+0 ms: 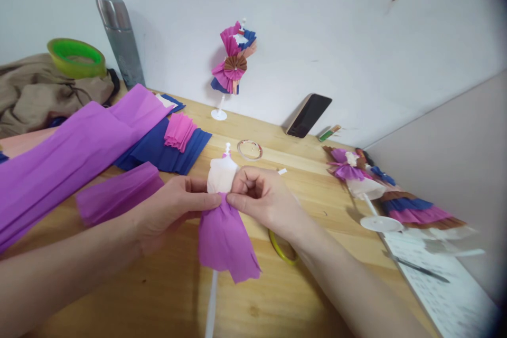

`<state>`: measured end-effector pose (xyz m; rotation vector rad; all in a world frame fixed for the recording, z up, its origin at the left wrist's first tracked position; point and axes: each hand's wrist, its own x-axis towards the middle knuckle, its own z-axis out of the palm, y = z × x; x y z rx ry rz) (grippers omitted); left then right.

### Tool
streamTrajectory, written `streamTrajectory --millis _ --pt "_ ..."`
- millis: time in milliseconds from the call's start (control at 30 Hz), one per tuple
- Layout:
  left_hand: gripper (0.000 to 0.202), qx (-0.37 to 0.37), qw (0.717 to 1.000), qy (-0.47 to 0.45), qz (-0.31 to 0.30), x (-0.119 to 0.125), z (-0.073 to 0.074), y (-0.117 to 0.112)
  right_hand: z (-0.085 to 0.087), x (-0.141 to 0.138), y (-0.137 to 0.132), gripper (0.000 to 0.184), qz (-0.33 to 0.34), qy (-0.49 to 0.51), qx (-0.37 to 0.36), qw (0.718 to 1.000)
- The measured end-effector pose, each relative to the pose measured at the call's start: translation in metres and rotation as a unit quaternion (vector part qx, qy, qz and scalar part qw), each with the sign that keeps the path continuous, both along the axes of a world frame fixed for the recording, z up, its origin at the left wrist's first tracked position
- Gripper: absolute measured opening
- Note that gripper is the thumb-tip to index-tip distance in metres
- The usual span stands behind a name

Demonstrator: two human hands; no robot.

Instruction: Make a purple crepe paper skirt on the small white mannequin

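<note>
The thin white rod [212, 301] under the small white dress-form figure [222, 174] is cut off by the lower border of the view, so its foot is not seen. The figure's waist is hidden behind the fingertips that meet on it. A yellow tape ring [282, 251] is half covered by the right wrist. Toward the right edge of the wooden bench [158, 285] the view is blurred. Two paper-dressed figures [396, 206] lying there are hard to make out, and a printed white sheet [443, 296] with a dark pen [420, 269] on it is cut off at the front right corner.

The figure is found at the middle of the bench, toward the front edge. Whether it rests on the wood or is lifted off it cannot be told. The left hand [170, 208] is brought in from the left, and its grip is closed, thumb against fingertips, on the gathered top of the purple crepe-paper skirt [225, 240]. The right hand [265, 198] is curled into a loose fist. Its grip is pinched shut on the same gathered waist from the other side, with the knuckles against the white torso.

A long purple crepe sheet [67, 158] is spread along the left edge, and a smaller purple piece [119, 193] lies just beside the left hand. A clear tape ring [249, 149] lies just beyond the figure. A black phone [309, 115] is leaned against the wall at the back edge.
</note>
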<state>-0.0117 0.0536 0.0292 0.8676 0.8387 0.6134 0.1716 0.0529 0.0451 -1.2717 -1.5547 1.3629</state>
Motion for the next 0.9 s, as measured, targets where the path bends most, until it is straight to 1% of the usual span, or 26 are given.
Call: streamTrajectory --millis 133,233,300,400,500,567,667,733,833,900 --pt "0.035 -0.025 0.999 0.030 0.020 0.003 -0.005 -0.004 -0.010 -0.006 -0.001 0.019 -0.020 -0.026 0.001 0.999" --pt "0.028 -0.042 0.997 0.044 0.040 0.005 -0.009 -0.006 -0.012 -0.007 -0.001 0.020 -0.020 -0.023 -0.009 0.999" --pt "0.026 -0.039 0.998 0.018 0.034 0.005 -0.008 -0.005 -0.009 -0.004 0.000 0.022 -0.010 0.010 -0.015 1.000" --pt "0.029 -0.025 0.999 -0.029 0.021 0.003 -0.004 0.000 -0.002 0.005 0.003 0.034 -0.007 0.066 -0.006 0.998" --pt "0.031 -0.005 0.998 -0.054 0.038 0.001 0.000 0.007 0.000 0.013 0.009 0.042 -0.011 0.076 0.016 0.997" --pt "0.031 0.020 0.996 -0.072 0.049 -0.001 0.004 0.012 0.001 0.015 0.012 0.041 0.002 0.072 0.035 0.997" --pt "0.026 0.069 0.992 -0.080 0.065 -0.002 0.011 0.016 0.004 0.015 0.012 0.038 0.016 0.060 0.075 0.995" --pt "0.022 0.104 0.988 -0.073 0.091 -0.002 0.016 0.018 0.007 0.014 0.009 0.034 -0.004 0.047 0.121 0.992" --pt "0.019 0.148 0.978 -0.068 0.128 -0.002 0.022 0.021 0.010 0.015 0.004 0.029 -0.050 0.029 0.201 0.978" --pt "0.020 0.171 0.973 -0.067 0.138 -0.002 0.025 0.024 0.009 0.015 0.003 0.030 -0.060 0.026 0.218 0.974"
